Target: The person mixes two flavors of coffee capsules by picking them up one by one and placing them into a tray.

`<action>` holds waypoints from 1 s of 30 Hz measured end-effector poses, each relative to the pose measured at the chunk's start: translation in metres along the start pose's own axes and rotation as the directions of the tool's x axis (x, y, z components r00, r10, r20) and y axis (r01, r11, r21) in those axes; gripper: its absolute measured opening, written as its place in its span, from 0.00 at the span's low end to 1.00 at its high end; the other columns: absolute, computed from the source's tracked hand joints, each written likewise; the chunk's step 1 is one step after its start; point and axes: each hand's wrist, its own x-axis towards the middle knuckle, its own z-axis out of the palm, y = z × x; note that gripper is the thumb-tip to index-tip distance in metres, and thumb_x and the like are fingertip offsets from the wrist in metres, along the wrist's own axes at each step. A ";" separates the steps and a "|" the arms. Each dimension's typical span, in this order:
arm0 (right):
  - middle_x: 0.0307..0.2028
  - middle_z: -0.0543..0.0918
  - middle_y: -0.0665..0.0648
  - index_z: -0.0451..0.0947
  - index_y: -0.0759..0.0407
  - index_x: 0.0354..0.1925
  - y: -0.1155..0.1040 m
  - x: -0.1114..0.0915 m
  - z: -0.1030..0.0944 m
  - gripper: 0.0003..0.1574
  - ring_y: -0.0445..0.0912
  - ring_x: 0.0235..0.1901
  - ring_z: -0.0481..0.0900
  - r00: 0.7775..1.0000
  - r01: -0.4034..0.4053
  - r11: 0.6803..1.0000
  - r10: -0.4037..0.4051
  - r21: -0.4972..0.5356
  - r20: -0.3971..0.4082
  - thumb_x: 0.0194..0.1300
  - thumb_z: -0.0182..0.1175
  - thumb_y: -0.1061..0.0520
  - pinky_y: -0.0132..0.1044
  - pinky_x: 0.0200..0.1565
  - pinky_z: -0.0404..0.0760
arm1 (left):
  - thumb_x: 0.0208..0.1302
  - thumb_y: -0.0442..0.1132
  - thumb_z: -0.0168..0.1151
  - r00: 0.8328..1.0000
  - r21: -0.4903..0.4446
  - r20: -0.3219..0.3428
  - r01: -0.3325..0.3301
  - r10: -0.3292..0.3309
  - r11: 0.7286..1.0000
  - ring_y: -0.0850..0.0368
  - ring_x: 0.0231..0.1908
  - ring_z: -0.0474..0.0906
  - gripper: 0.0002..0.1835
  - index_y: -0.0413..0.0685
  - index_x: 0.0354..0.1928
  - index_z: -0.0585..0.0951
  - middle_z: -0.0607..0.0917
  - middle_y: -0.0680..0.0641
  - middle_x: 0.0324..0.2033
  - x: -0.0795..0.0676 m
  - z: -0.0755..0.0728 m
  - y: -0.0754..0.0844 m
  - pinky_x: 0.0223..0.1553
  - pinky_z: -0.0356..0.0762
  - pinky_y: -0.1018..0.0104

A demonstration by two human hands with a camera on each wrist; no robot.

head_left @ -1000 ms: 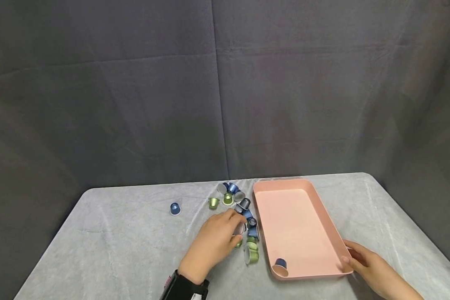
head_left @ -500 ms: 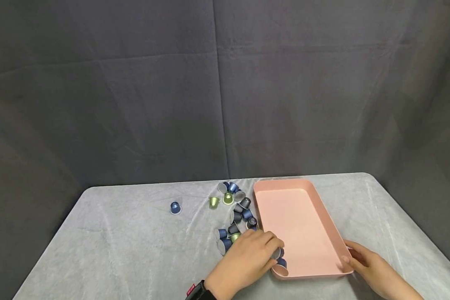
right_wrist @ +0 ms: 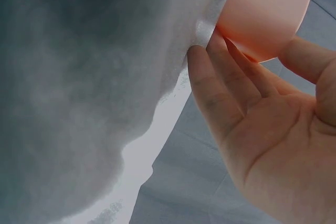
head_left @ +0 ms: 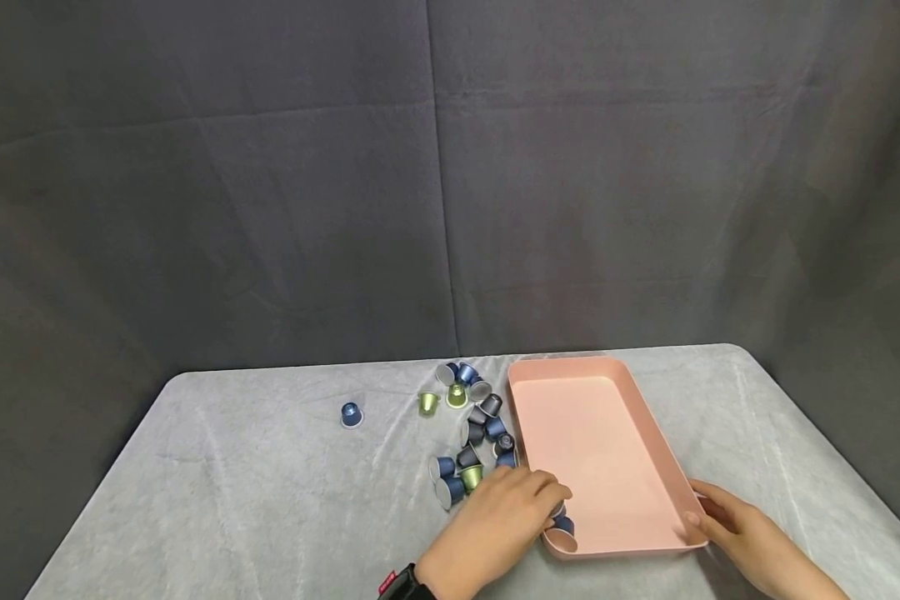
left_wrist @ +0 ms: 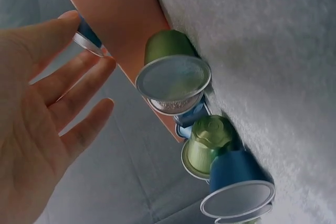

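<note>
My left hand point(head_left: 498, 523) reaches over the near-left corner of the pink tray point(head_left: 596, 442). In the left wrist view, its thumb and fingertips pinch a blue coffee capsule point(left_wrist: 88, 38) with a silver rim. Just below those fingers, another blue capsule point(head_left: 562, 535) lies inside that corner of the tray. My right hand point(head_left: 753, 537) grips the tray's near-right corner, thumb over the rim and fingers along the outer side. In the left wrist view, a green capsule point(left_wrist: 170, 51) stands outside the tray wall, near the left hand.
Several blue, green and dark capsules are scattered along the tray's left side, including a green one point(head_left: 472, 477) and a blue one point(head_left: 450, 491) by the left hand. One blue capsule point(head_left: 351, 415) lies alone farther left. A grey cloth point(head_left: 255, 483) covers the table.
My left hand has moved right from the scattered capsules to the tray's near-left corner, carrying a capsule. Over the last half second it has barely shifted. The right hand stays on the tray.
</note>
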 end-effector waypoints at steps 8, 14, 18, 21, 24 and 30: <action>0.54 0.81 0.67 0.66 0.71 0.66 0.000 -0.001 -0.001 0.32 0.35 0.45 0.77 1.000 -0.005 1.000 0.005 -0.010 -0.010 0.75 0.55 0.51 0.31 0.42 0.78 | 0.60 0.46 0.70 1.000 0.011 0.003 -0.009 0.009 1.000 0.65 0.48 0.78 0.16 0.60 0.51 0.83 0.83 0.59 0.46 0.001 0.001 0.002 0.46 0.73 0.72; 0.55 0.80 0.67 0.65 0.72 0.67 0.001 0.001 -0.001 0.34 0.39 0.47 0.78 1.000 -0.024 1.000 0.024 -0.006 0.013 0.75 0.54 0.50 0.31 0.42 0.79 | 0.61 0.46 0.71 1.000 -0.004 0.025 0.001 -0.001 1.000 0.64 0.49 0.78 0.17 0.61 0.53 0.83 0.83 0.60 0.49 0.000 -0.001 0.003 0.47 0.73 0.71; 0.54 0.81 0.67 0.65 0.72 0.67 0.002 0.001 0.000 0.33 0.37 0.47 0.77 1.000 -0.017 1.000 0.017 -0.001 0.003 0.75 0.54 0.50 0.31 0.42 0.79 | 0.60 0.44 0.71 1.000 0.015 -0.006 0.004 -0.004 1.000 0.65 0.49 0.79 0.17 0.61 0.52 0.83 0.83 0.60 0.49 0.000 0.000 0.003 0.45 0.72 0.71; 0.53 0.81 0.67 0.66 0.72 0.66 0.002 0.000 0.001 0.32 0.34 0.45 0.77 1.000 -0.010 1.000 0.010 0.007 -0.010 0.75 0.55 0.51 0.31 0.41 0.79 | 0.60 0.43 0.71 1.000 0.029 -0.007 0.006 -0.006 1.000 0.65 0.49 0.78 0.17 0.61 0.52 0.82 0.83 0.60 0.49 0.000 0.000 0.003 0.45 0.72 0.71; 0.53 0.81 0.66 0.66 0.71 0.66 0.002 -0.001 0.003 0.31 0.32 0.45 0.76 0.999 0.012 1.000 -0.012 0.023 -0.030 0.74 0.56 0.53 0.30 0.42 0.78 | 0.60 0.44 0.71 1.000 0.033 0.000 0.014 -0.014 0.999 0.64 0.49 0.78 0.17 0.61 0.52 0.82 0.83 0.60 0.49 0.000 -0.001 0.001 0.47 0.72 0.70; 0.53 0.82 0.63 0.66 0.70 0.67 0.001 -0.005 0.004 0.30 0.28 0.44 0.74 0.998 0.048 0.998 -0.046 0.051 -0.046 0.74 0.56 0.55 0.29 0.42 0.77 | 0.61 0.46 0.71 0.998 0.013 0.019 0.052 -0.052 0.999 0.64 0.50 0.78 0.17 0.60 0.53 0.82 0.83 0.60 0.49 0.000 -0.006 -0.005 0.51 0.74 0.67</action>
